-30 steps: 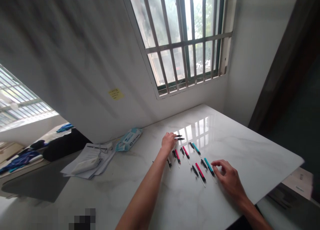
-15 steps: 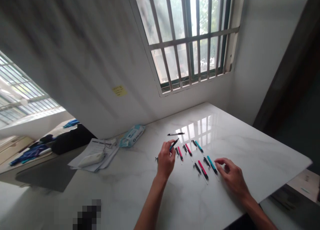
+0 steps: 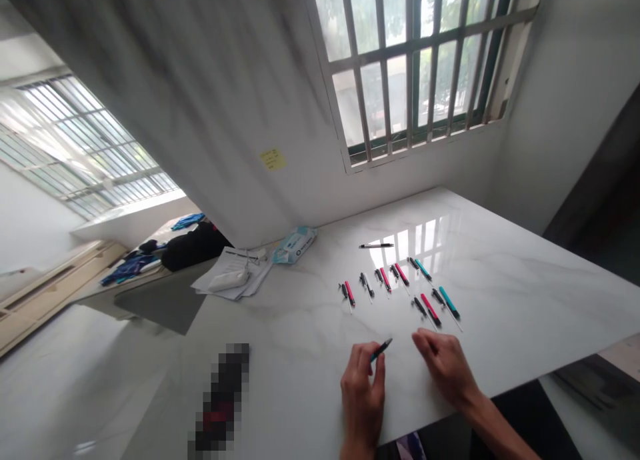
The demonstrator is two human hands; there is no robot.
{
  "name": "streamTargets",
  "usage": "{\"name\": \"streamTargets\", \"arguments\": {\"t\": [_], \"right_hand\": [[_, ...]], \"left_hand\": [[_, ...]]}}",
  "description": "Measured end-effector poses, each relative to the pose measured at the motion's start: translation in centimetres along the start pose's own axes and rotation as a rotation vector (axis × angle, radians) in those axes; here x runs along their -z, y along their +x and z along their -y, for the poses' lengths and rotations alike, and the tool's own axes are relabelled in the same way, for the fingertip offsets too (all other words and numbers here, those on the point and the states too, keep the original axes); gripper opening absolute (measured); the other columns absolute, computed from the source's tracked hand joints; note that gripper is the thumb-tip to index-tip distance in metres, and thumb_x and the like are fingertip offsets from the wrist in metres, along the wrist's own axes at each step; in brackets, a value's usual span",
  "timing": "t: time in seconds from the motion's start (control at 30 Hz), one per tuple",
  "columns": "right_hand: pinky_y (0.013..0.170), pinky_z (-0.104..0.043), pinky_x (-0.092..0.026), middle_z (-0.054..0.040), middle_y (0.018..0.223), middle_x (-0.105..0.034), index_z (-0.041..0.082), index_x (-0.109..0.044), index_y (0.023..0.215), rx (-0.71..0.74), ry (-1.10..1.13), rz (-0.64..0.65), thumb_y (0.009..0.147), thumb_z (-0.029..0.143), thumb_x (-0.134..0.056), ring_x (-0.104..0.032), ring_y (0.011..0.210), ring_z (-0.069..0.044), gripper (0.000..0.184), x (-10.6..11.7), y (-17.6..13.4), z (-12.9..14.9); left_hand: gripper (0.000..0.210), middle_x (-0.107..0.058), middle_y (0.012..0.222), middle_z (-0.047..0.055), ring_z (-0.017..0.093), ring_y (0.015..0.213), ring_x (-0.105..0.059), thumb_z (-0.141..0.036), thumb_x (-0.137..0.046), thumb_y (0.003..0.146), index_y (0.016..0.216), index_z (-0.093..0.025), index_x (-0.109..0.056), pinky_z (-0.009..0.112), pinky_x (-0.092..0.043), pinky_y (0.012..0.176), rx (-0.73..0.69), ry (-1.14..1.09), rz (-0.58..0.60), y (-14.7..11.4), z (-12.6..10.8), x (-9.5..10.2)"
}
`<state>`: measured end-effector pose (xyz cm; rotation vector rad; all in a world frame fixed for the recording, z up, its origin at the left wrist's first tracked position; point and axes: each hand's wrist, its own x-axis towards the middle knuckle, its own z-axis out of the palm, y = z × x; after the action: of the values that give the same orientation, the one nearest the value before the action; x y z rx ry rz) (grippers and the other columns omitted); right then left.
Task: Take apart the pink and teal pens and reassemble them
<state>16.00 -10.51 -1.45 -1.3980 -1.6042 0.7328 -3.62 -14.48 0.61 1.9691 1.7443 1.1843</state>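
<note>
My left hand (image 3: 359,380) is closed around a teal pen (image 3: 382,349), its dark tip pointing up and to the right. To the right of it, my right hand (image 3: 447,367) is curled into a loose fist just above the table, with nothing showing in its fingers. Beyond both hands lie several sets of pen parts, among them a pink barrel (image 3: 429,307), a teal barrel (image 3: 449,303), a dark pen part (image 3: 419,306) and thin white refills. A black-and-white pen (image 3: 376,245) lies whole behind them.
All of this rests on a white marbled table (image 3: 300,340). Toward the back left are a wipes packet (image 3: 296,245) and papers (image 3: 233,283). A blurred-out dark object (image 3: 220,400) is at the front left. A barred window (image 3: 415,80) is behind.
My left hand has come back toward the table's front edge with the teal pen. My right hand has drawn back and curled its fingers. The view has shifted left.
</note>
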Motion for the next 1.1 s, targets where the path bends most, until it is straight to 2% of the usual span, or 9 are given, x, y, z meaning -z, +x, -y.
{"name": "streamTargets", "arguments": {"t": [0.1,0.23,0.43,0.5,0.6,0.73,0.93,1.03,1.1], "right_hand": [[0.056,-0.029,-0.025,0.0017,0.053,-0.042,0.021,-0.039,0.058,-0.026,0.028,0.103,0.102,0.065,-0.038,-0.040,0.054,-0.014,0.062,-2.4,-0.3,1.9],[0.057,-0.030,-0.025,0.0011,0.053,-0.043,0.020,-0.044,0.057,-0.073,0.084,0.163,0.101,0.069,-0.040,-0.041,0.055,-0.015,0.065,-3.3,0.3,3.0],[0.058,-0.028,-0.028,0.0038,0.057,-0.040,0.020,-0.043,0.061,-0.044,0.132,0.148,0.101,0.061,-0.047,-0.037,0.057,-0.013,0.058,-2.7,0.7,3.3],[0.060,-0.027,-0.033,0.0036,0.062,-0.046,0.020,-0.048,0.066,-0.016,0.155,0.176,0.100,0.058,-0.053,-0.042,0.061,-0.013,0.051,-2.1,0.8,3.5],[0.068,-0.027,-0.044,0.0000,0.076,-0.060,0.019,-0.060,0.081,-0.009,0.296,0.245,0.099,0.054,-0.057,-0.055,0.072,-0.016,0.039,-1.1,1.0,3.9],[0.082,-0.030,-0.054,-0.0043,0.091,-0.068,0.020,-0.067,0.091,-0.058,0.518,0.301,0.097,0.052,-0.062,-0.065,0.088,-0.021,0.033,-0.3,1.0,4.4],[0.084,-0.033,-0.056,-0.0059,0.093,-0.071,0.019,-0.071,0.094,-0.132,0.546,0.255,0.094,0.053,-0.066,-0.068,0.090,-0.023,0.034,-0.4,0.5,4.5],[0.083,-0.034,-0.057,-0.0059,0.093,-0.070,0.020,-0.070,0.095,-0.131,0.556,0.254,0.094,0.052,-0.067,-0.068,0.089,-0.023,0.032,-0.3,0.5,4.5],[0.084,-0.034,-0.058,-0.0059,0.094,-0.069,0.020,-0.069,0.097,-0.117,0.569,0.252,0.093,0.050,-0.069,-0.068,0.090,-0.023,0.030,-0.1,0.6,4.4]], "left_hand": [[0.017,-0.070,0.095,0.004,0.014,0.071,-0.064,-0.031,-0.056,0.101,0.105,-0.026,-0.072,0.025,-0.055,0.071,-0.036,-0.031,0.047,0.0,-0.2,0.2],[0.022,-0.072,0.095,0.007,0.017,0.079,-0.070,-0.033,-0.053,0.103,0.107,-0.026,-0.074,0.025,-0.056,0.073,-0.063,-0.074,0.109,-0.2,0.2,0.0],[0.026,-0.078,0.100,0.007,0.020,0.091,-0.075,-0.034,-0.052,0.104,0.113,-0.027,-0.075,0.027,-0.057,0.083,-0.060,-0.143,0.163,-0.4,0.7,-0.1],[0.027,-0.079,0.100,0.006,0.020,0.091,-0.075,-0.036,-0.051,0.104,0.113,-0.027,-0.074,0.027,-0.058,0.082,0.007,-0.175,0.158,-0.5,0.5,-0.1],[0.026,-0.078,0.094,0.005,0.018,0.082,-0.074,-0.038,-0.051,0.103,0.110,-0.026,-0.072,0.026,-0.058,0.075,0.117,-0.217,0.087,-0.6,-0.2,-0.4],[0.023,-0.074,0.097,0.007,0.019,0.086,-0.071,-0.038,-0.053,0.101,0.101,-0.023,-0.072,0.027,-0.057,0.077,0.095,-0.256,0.007,-0.7,-1.2,-1.1],[0.021,-0.071,0.095,0.008,0.019,0.078,-0.067,-0.039,-0.057,0.099,0.099,-0.024,-0.072,0.028,-0.057,0.071,0.115,-0.264,-0.072,-1.1,-1.9,-1.5],[0.021,-0.071,0.095,0.008,0.019,0.076,-0.067,-0.041,-0.064,0.095,0.101,-0.024,-0.074,0.028,-0.057,0.069,0.138,-0.285,-0.039,-1.3,-1.9,-1.4],[0.023,-0.073,0.095,0.008,0.020,0.080,-0.069,-0.042,-0.062,0.096,0.102,-0.024,-0.075,0.028,-0.058,0.074,0.162,-0.318,-0.010,-1.4,-1.8,-1.3]]}}
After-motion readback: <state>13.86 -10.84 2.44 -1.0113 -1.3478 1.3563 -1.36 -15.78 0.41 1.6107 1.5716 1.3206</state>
